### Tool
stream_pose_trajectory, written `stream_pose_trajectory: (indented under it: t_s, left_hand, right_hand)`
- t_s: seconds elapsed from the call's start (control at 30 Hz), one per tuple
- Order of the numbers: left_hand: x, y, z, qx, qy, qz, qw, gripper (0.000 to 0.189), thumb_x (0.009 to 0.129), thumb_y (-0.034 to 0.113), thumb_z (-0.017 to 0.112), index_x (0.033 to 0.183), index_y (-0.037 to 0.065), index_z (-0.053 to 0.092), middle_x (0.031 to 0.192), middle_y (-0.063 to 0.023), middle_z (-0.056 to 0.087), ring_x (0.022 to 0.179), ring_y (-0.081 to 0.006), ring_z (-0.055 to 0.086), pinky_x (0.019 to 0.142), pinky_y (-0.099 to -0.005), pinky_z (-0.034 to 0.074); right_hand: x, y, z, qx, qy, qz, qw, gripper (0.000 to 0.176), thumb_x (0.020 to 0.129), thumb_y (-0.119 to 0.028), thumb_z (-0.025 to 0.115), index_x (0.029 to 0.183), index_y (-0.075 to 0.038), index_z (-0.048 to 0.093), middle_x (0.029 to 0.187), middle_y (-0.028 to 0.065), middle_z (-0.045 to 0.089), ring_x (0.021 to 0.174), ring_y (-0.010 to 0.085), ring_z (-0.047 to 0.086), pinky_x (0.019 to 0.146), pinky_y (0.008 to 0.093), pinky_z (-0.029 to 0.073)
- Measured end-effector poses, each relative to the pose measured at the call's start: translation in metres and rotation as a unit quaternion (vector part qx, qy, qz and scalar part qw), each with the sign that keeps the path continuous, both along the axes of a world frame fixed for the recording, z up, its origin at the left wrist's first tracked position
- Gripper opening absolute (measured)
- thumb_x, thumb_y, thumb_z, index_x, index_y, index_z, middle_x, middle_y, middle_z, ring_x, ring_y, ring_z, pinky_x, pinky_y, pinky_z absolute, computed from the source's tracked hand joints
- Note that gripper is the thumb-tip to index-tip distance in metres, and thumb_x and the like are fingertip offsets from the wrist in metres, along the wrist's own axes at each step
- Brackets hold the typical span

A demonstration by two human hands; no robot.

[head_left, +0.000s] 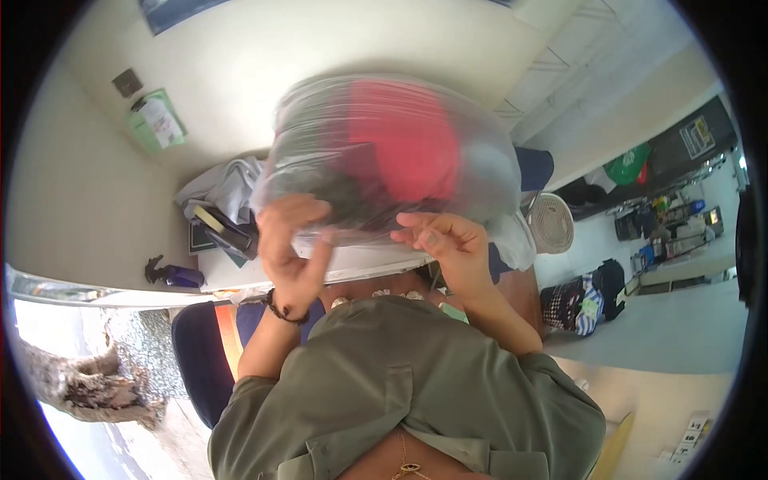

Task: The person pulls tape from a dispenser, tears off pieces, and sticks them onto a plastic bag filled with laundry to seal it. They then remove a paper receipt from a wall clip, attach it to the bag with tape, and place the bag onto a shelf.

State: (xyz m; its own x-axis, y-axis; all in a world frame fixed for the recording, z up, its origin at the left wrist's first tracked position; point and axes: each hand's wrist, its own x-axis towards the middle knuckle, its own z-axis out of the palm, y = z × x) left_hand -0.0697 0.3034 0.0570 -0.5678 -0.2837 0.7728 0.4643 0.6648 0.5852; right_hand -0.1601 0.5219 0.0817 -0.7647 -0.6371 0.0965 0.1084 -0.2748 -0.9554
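Facing a bulging clear plastic bag in the upper middle of the frame, a person in an olive shirt has both hands up at its near side. The bag rests on a white desk against a pale wall, and through the cloudy plastic I can make out something bright red in the middle, with dark stuff lower left of it and paler stuff to the right.

The left hand, left of centre, is blurred; its fingers bend loosely, the thumb stands apart from them, and the palm looks free. A dark bracelet circles that wrist. The right hand, just right of centre, has its fingers half curled before the bag's lower edge; whether it pinches any plastic, I cannot tell from here.

Left of the bag lies a crumpled grey cloth, with a dark desk gadget just below it and a purple spray bottle farther left. A green sheet hangs on the wall at upper left. At the right of the frame a round, pale slatted thing stands near the bag, and lower down sits a heap of patterned cloth. A navy chair back shows at lower left.
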Motion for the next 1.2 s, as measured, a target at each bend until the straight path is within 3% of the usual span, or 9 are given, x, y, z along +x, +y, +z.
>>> stream_pose_trajectory:
  t_s: [0.1,0.2,0.4,0.5,0.6,0.63,0.87,1.03,1.2]
  left_hand:
    - [-0.027,0.055,0.046,0.029,-0.093,-0.053,0.994,0.015,0.074,0.010,0.074,0.087,0.007,0.067,0.093,-0.0070,0.070,0.086,-0.0260,0.062,0.085,-0.0354,0.041]
    - [-0.055,0.093,0.052,-0.061,-0.172,-0.080,0.980,0.011,0.079,0.011,0.074,0.087,0.005,0.068,0.091,-0.0063,0.069,0.089,-0.0218,0.062,0.083,-0.0339,0.042]
    - [-0.114,0.184,0.064,-0.142,-0.129,-0.049,0.980,0.011,0.076,0.009,0.075,0.079,0.007,0.064,0.084,-0.0038,0.068,0.082,-0.0223,0.061,0.078,-0.0338,0.040]
    - [-0.142,0.218,0.071,-0.235,-0.109,-0.003,0.966,0.012,0.076,0.009,0.074,0.080,0.008,0.063,0.086,-0.0034,0.067,0.084,-0.0225,0.060,0.079,-0.0344,0.039]
    - [-0.174,0.243,0.082,-0.321,-0.119,0.033,0.939,0.013,0.075,0.009,0.074,0.081,0.009,0.063,0.086,-0.0027,0.065,0.086,-0.0227,0.059,0.080,-0.0351,0.037]
    - [-0.186,0.251,0.083,-0.337,-0.123,0.033,0.933,0.013,0.075,0.008,0.074,0.082,0.009,0.063,0.087,-0.0025,0.065,0.086,-0.0226,0.059,0.080,-0.0352,0.036]
    - [-0.262,0.281,0.078,-0.426,-0.165,0.086,0.885,0.011,0.079,0.014,0.072,0.081,0.010,0.062,0.097,-0.0010,0.061,0.093,-0.0224,0.056,0.082,-0.0380,0.034]
    - [-0.289,0.286,0.066,-0.423,-0.242,0.126,0.864,0.010,0.078,0.017,0.071,0.077,0.011,0.063,0.105,-0.0020,0.060,0.102,-0.0224,0.053,0.087,-0.0413,0.034]
    - [-0.294,0.290,0.043,-0.444,-0.268,0.186,0.835,0.010,0.076,0.017,0.071,0.073,0.009,0.065,0.105,-0.0025,0.060,0.105,-0.0237,0.052,0.088,-0.0444,0.034]
  right_hand:
    - [-0.005,0.027,0.002,-0.026,0.036,-0.024,0.999,0.007,0.090,-0.003,0.066,0.091,0.003,0.067,0.117,0.0201,0.065,0.099,0.0211,0.066,0.082,0.0333,0.054]
    - [-0.022,0.065,0.005,-0.018,0.122,-0.035,0.992,0.006,0.088,-0.001,0.067,0.091,0.004,0.067,0.116,0.0203,0.065,0.099,0.0187,0.065,0.079,0.0306,0.054]
    - [-0.079,0.149,-0.008,-0.039,0.210,-0.060,0.975,0.008,0.086,-0.001,0.068,0.092,0.004,0.068,0.108,0.0185,0.069,0.097,0.0160,0.066,0.076,0.0262,0.053]
    - [-0.109,0.187,-0.012,0.030,0.237,-0.085,0.967,0.013,0.087,-0.006,0.069,0.096,0.003,0.069,0.098,0.0129,0.071,0.086,0.0126,0.066,0.071,0.0238,0.051]
    - [-0.145,0.213,-0.022,0.080,-0.023,0.003,0.997,0.016,0.089,-0.009,0.068,0.100,0.002,0.070,0.085,0.0054,0.069,0.076,0.0091,0.062,0.066,0.0226,0.049]
    - [-0.162,0.219,-0.029,0.058,-0.036,0.030,0.997,0.019,0.091,-0.011,0.067,0.105,0.001,0.070,0.079,0.0009,0.066,0.068,0.0071,0.058,0.062,0.0215,0.048]
    - [-0.261,0.228,-0.075,-0.019,-0.151,0.096,0.984,0.032,0.091,-0.010,0.066,0.119,0.005,0.062,0.077,0.0063,0.063,0.056,0.0084,0.054,0.053,0.0211,0.045]
    - [-0.297,0.213,-0.125,-0.104,-0.271,0.165,0.943,0.013,0.089,-0.018,0.071,0.090,-0.006,0.066,0.076,0.0030,0.065,0.055,0.0076,0.056,0.049,0.0220,0.046]
    - [-0.293,0.188,-0.153,-0.073,-0.327,0.129,0.933,0.015,0.091,-0.019,0.067,0.089,-0.004,0.063,0.078,0.0016,0.063,0.051,0.0052,0.049,0.046,0.0200,0.036]
